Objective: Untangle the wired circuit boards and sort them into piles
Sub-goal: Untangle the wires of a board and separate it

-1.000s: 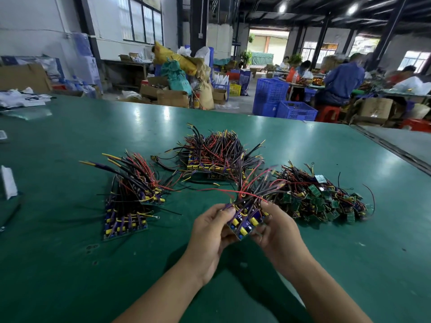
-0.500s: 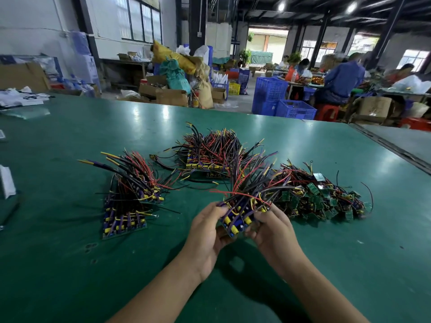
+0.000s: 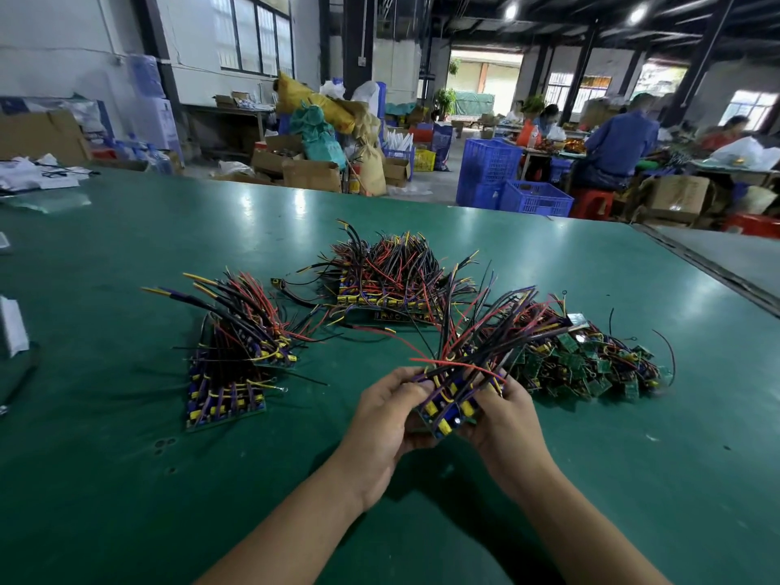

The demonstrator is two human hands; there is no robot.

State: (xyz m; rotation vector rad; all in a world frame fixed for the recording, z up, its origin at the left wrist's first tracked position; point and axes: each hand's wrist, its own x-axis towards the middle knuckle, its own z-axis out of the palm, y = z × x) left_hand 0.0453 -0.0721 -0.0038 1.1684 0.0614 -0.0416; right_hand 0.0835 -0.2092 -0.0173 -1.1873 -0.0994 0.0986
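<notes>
Holding wired boards [image 3: 447, 409] above table [image 3: 126, 479]; left hand [image 3: 388, 420], right hand [image 3: 504, 420] both curled tight round opposite edges, wires [image 3: 485, 331] fanned away, probably squaring them for neat pile [image 3: 228, 373] at left.

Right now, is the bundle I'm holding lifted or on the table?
Lifted: left hand and right hand grip the bundle above the table.

Fingers of the left hand [image 3: 388, 420] and right hand [image 3: 502, 415] cover the sides of the held bundle of boards [image 3: 449, 409]; both forearms [image 3: 295, 534] run off the bottom edge. A white item [image 3: 12, 327] is cut by the left edge, and seated workers [image 3: 620, 141] at the back are blurred
</notes>
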